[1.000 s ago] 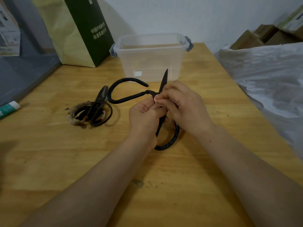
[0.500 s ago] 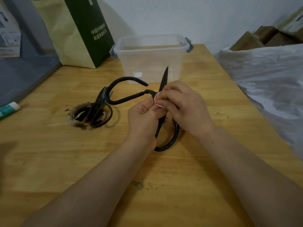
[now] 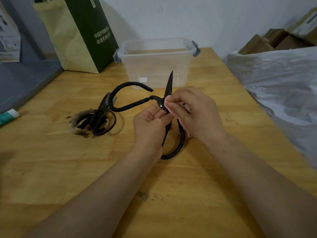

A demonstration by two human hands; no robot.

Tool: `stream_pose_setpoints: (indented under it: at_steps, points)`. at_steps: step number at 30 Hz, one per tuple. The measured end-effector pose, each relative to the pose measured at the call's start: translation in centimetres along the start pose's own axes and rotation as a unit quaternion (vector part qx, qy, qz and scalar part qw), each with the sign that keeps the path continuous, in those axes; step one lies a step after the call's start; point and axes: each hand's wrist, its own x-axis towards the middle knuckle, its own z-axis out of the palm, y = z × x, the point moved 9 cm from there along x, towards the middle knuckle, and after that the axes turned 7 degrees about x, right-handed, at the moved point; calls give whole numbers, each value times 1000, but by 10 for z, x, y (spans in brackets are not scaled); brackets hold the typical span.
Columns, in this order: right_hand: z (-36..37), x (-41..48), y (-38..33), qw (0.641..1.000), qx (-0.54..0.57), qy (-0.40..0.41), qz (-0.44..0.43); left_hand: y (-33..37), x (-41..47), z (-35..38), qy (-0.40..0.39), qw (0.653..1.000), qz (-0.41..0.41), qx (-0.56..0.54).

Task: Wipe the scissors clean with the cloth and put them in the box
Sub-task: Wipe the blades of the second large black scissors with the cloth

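Wooden table underneath, clear box at its far edge. Gripping the black scissors near the pivot with curled left hand, just short of the box, blades splayed. Pinching pink cloth round the blade's base with right hand. Blade's long axis pointing away, tip toward the box; so, probably, a wipe outward from the right fingers, that hand nearer. Off to the left, a rusty second pair, untouched.

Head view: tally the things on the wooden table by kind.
Black metal scissors: 2, one held, one lying
Clear plastic box: 1
Pink cloth: 1
Green-and-cream paper bag: 1
White-and-green tube: 1
Total: 6
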Motion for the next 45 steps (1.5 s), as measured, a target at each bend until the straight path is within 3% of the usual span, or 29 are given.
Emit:
stream_pose_setpoints:
  at_steps: [9, 12, 17, 22, 26, 31, 35, 39, 42, 45]
  points:
    - [14, 2, -1, 996, -47, -69, -15, 0, 2, -5, 13, 1000, 12, 9]
    - [9, 2, 8, 998, -41, -54, 18, 2, 3, -5, 10, 1000, 22, 6]
    - [14, 6, -9, 999, -23, -35, -13, 1, 3, 2, -13, 999, 29, 11]
    - [7, 4, 9, 999, -13, -33, 36, 3, 2, -3, 0, 999, 31, -8]
    - [14, 6, -5, 999, -12, -38, -3, 3, 3, -1, -1, 999, 32, -10]
    - [5, 7, 8, 999, -7, -29, 28, 5, 2, -2, 3, 999, 36, -16]
    - [13, 8, -7, 999, 1, -44, -16, 2, 3, -1, -2, 1000, 31, -6]
    - [4, 7, 12, 997, -31, -61, 41, 4, 2, -6, 14, 999, 30, -9]
    - [-25, 7, 23, 995, -25, 26, 96, 4, 3, -6, 21, 999, 25, -12]
    - [-47, 10, 18, 991, -27, 97, 84, 3, 2, -5, 18, 1000, 20, -9]
